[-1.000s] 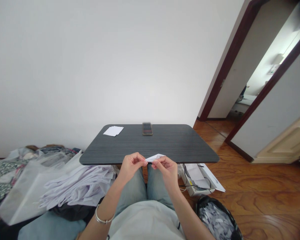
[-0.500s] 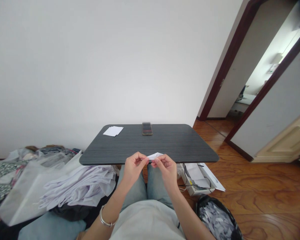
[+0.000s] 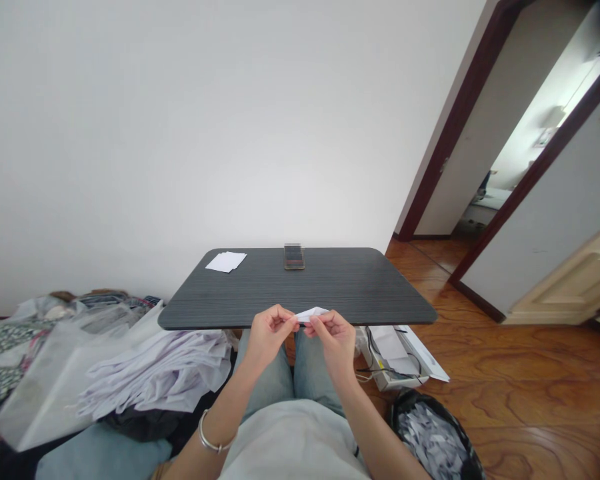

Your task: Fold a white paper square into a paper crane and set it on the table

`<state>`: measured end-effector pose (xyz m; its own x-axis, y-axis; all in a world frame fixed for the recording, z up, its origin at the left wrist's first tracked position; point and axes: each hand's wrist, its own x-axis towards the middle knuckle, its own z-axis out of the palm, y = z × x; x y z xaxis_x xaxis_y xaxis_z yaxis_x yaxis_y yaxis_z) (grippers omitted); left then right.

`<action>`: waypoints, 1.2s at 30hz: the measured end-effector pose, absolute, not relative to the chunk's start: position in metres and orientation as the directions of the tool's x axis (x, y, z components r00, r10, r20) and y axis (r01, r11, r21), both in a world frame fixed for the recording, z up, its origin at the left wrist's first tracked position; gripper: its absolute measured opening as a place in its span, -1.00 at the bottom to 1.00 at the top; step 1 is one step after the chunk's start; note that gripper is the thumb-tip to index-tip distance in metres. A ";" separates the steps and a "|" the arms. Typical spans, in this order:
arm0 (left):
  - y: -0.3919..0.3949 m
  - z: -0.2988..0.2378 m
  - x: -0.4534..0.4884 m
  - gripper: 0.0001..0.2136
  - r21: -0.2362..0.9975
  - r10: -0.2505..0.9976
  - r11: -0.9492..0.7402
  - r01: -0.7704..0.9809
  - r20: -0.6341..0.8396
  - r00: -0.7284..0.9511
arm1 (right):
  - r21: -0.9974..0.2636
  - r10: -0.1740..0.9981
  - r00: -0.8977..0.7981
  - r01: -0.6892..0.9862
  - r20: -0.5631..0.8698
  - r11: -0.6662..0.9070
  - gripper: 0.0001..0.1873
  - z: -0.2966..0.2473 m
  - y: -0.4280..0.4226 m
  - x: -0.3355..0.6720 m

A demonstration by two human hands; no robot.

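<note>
One small folded piece of white paper (image 3: 312, 312) is held at the near edge of the dark table (image 3: 360, 283), about midway between its left and right ends. Several things could spoil it, in my judgement: an uneven pull between the two sides could skew the folds or tear the thin sheet, and too hard a pinch could press a crease in the wrong place. Because it sits right at the near edge, a loosened grip could let it drop toward the lap. The paper lies between the hands, just past their fingertips on the far side. The left hand (image 3: 269, 337) pinches its left end, thumb against fingers; the right hand (image 3: 336, 341) has its right part in a similar narrow pinch, covering some of it. Whether the paper touches the tabletop, I cannot tell. Farther out, a phone (image 3: 294, 258) lies near the table's far edge, around the middle, and some loose white sheets (image 3: 225, 261) lie overlapping at the far left, well apart from both hands.
</note>
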<state>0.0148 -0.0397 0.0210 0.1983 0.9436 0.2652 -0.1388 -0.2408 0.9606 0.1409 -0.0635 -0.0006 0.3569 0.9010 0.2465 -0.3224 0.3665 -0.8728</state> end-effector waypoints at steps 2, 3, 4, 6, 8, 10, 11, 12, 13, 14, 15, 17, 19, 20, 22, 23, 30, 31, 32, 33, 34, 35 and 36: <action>-0.039 0.022 0.014 -0.82 0.968 0.953 -0.193 -0.158 0.223 0.204 | -0.874 0.902 0.356 -0.321 0.246 0.365 -0.79 0.000 -0.063 0.141; -0.039 0.023 0.014 -0.82 0.973 0.959 -0.162 -0.164 0.195 0.204 | -0.875 0.901 0.357 -0.318 0.247 0.366 -0.79 0.000 -0.063 0.141; -0.039 0.023 0.013 -0.81 0.977 0.965 -0.128 -0.171 0.163 0.204 | -0.875 0.900 0.360 -0.315 0.248 0.367 -0.79 0.000 -0.063 0.140; -0.039 0.023 0.014 -0.82 0.975 0.975 -0.067 -0.210 0.108 0.192 | -0.873 0.895 0.367 -0.313 0.252 0.374 -0.80 -0.001 -0.063 0.140; -0.040 0.021 0.015 -0.82 0.957 0.983 -0.027 -0.290 0.079 0.168 | -0.867 0.890 0.378 -0.316 0.257 0.385 -0.81 -0.003 -0.063 0.140; -0.042 0.019 0.017 -0.78 0.933 0.987 0.003 -0.360 0.056 0.152 | -0.864 0.882 0.391 -0.312 0.261 0.395 -0.83 -0.004 -0.063 0.140; -0.042 0.018 0.018 -0.77 0.926 0.988 0.017 -0.377 0.043 0.149 | -0.864 0.879 0.398 -0.308 0.264 0.399 -0.83 -0.005 -0.063 0.140; -0.043 0.017 0.019 -0.78 0.923 0.989 0.032 -0.383 0.028 0.148 | -0.863 0.876 0.402 -0.305 0.266 0.402 -0.84 -0.006 -0.063 0.140; -0.043 0.016 0.020 -0.79 0.921 0.989 0.046 -0.386 0.013 0.147 | -0.862 0.874 0.406 -0.304 0.267 0.405 -0.84 -0.006 -0.063 0.140; -0.043 0.015 0.020 -0.80 0.919 0.989 0.057 -0.390 0.001 0.147 | -0.861 0.873 0.408 -0.307 0.266 0.405 -0.84 -0.006 -0.063 0.140; -0.043 0.015 0.020 -0.80 0.916 0.989 0.066 -0.396 -0.008 0.147 | -0.860 0.874 0.409 -0.311 0.264 0.405 -0.84 -0.007 -0.063 0.140; -0.043 0.015 0.020 -0.81 0.912 0.989 0.079 -0.403 -0.020 0.150 | -0.857 0.874 0.411 -0.320 0.260 0.405 -0.84 -0.007 -0.064 0.140; -0.042 0.016 0.020 -0.82 0.912 0.989 0.083 -0.402 -0.024 0.149 | -0.854 0.872 0.413 -0.322 0.261 0.408 -0.84 -0.006 -0.064 0.139; -0.042 0.016 0.020 -0.82 0.913 0.989 0.081 -0.400 -0.023 0.148 | -0.853 0.872 0.413 -0.322 0.263 0.410 -0.84 -0.006 -0.064 0.139; -0.042 0.018 0.019 -0.83 0.916 0.989 0.074 -0.394 -0.016 0.149 | -0.853 0.870 0.415 -0.319 0.266 0.412 -0.83 -0.005 -0.065 0.138; -0.042 0.019 0.019 -0.84 0.918 0.988 0.069 -0.390 -0.010 0.151 | -0.854 0.870 0.415 -0.316 0.266 0.412 -0.83 -0.004 -0.065 0.138; -0.045 0.024 0.018 -0.84 0.935 0.988 0.045 -0.352 0.011 0.153 | -0.852 0.863 0.428 -0.313 0.269 0.420 -0.80 -0.003 -0.068 0.138; -0.044 0.024 0.018 -0.83 0.937 0.988 0.043 -0.346 0.012 0.154 | -0.850 0.861 0.433 -0.315 0.267 0.422 -0.79 -0.003 -0.068 0.137; -0.044 0.024 0.018 -0.83 0.939 0.988 0.041 -0.342 0.014 0.156 | -0.849 0.860 0.436 -0.318 0.265 0.423 -0.79 -0.003 -0.068 0.137; -0.044 0.024 0.018 -0.82 0.940 0.987 0.039 -0.340 0.016 0.158 | -0.847 0.860 0.438 -0.322 0.263 0.423 -0.79 -0.003 -0.068 0.137; -0.044 0.023 0.017 -0.82 0.939 0.987 0.037 -0.342 0.019 0.159 | -0.847 0.861 0.437 -0.325 0.261 0.422 -0.79 -0.003 -0.068 0.136; -0.044 0.023 0.017 -0.82 0.937 0.987 0.036 -0.347 0.022 0.161 | -0.847 0.862 0.436 -0.326 0.260 0.420 -0.80 -0.003 -0.069 0.136; -0.044 0.023 0.017 -0.83 0.935 0.986 0.038 -0.354 0.023 0.166 | -0.847 0.863 0.434 -0.325 0.260 0.419 -0.80 -0.003 -0.069 0.136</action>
<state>0.0175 -0.0445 0.0231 0.1664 0.9858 0.0227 -0.3537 0.0382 0.9346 0.1359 -0.0689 -0.0034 0.4337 0.8626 0.2603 -0.3255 0.4194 -0.8474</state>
